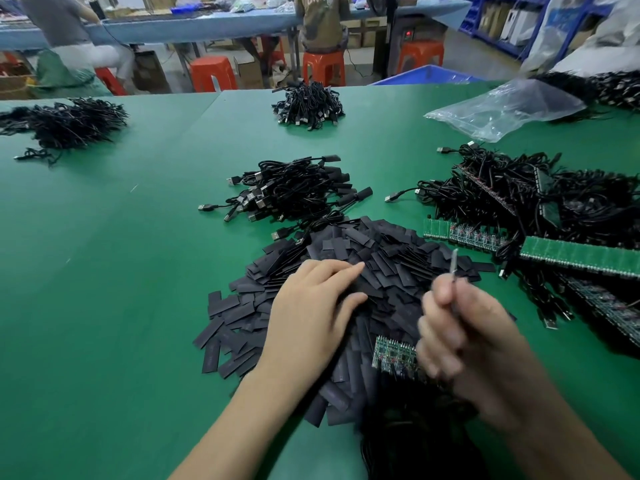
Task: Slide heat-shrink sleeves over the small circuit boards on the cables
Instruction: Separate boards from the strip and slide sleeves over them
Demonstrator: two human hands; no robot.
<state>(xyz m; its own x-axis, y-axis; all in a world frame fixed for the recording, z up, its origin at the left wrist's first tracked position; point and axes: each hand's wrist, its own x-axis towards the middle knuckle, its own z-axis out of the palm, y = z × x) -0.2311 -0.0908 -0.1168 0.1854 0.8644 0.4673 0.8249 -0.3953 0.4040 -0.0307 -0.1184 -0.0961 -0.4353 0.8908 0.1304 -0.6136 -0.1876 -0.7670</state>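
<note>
Green tbl mat across foreground. Clear plastic bag, crumpled, lying far R on mat. Beyond tbl edge: blue bin, orange stools, cardboard boxes on floor. Long blue bench in bkgd w/ 2 ppl seated at it. Blue shelving top R.

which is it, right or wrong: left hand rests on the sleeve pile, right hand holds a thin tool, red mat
Wrong: the head view shows a green mat, not red. The left hand rests on the sleeve pile; the right hand holds a thin tool.
</note>
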